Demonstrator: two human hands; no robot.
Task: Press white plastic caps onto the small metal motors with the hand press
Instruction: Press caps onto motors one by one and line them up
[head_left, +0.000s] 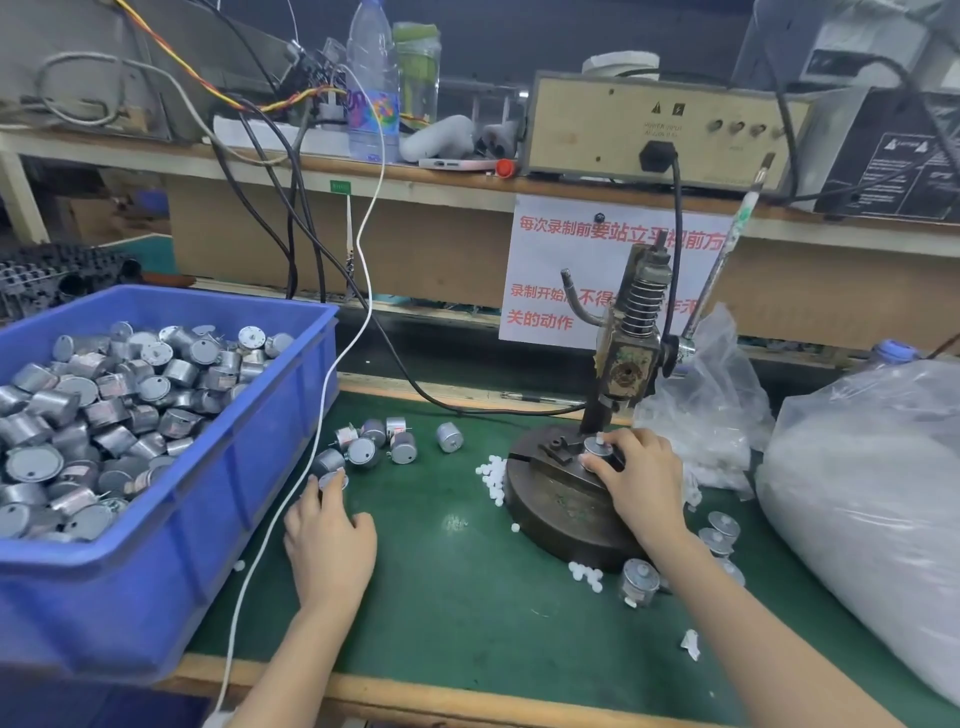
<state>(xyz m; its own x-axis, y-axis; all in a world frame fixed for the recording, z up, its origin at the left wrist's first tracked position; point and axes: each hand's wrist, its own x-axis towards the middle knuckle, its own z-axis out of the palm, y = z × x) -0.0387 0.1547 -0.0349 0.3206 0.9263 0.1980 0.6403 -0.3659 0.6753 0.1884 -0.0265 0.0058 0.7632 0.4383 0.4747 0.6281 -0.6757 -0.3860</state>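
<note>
Two bare forearms reach in from the bottom edge over the green surface (467, 613), which has a wooden strip along its near side.

The left hand (330, 540) lies low on the surface with its fingers (314, 493) stretched forward close together. Their tips rest on a loose motor (332, 479), and the thumb is held out to the side, clear of it. Just beyond sits a scatter of motors (382, 441), lying on their sides or ends.

The right hand (641, 478) rests on the press base (550, 514), a dark round metal block. Its thumb and forefinger curl around a seated motor (596, 448) that sits in the fixture on top of the base, directly under the ram of the hand press (631, 338). A white cap (600, 439) shows on top of that motor. The press column stands upright with a coil spring near its head, and its lever rises to the right.

Loose caps (493, 475) lie on the surface against the left side of the base, with more at its near edge. Capped motors (639, 579) stand just right of the right wrist.

A blue bin (130, 597) at the left holds a heap of motors (104, 415). A white cable (332, 389) runs down past the bin's right wall. At the far right lies a large bag (872, 493) of pale contents, and a crumpled clear bag (711, 405) lies behind the press.

A paper notice (556, 270) with red characters hangs behind the press, below a shelf (441, 182) carrying a beige box (660, 130) and a water bottle (371, 83).
</note>
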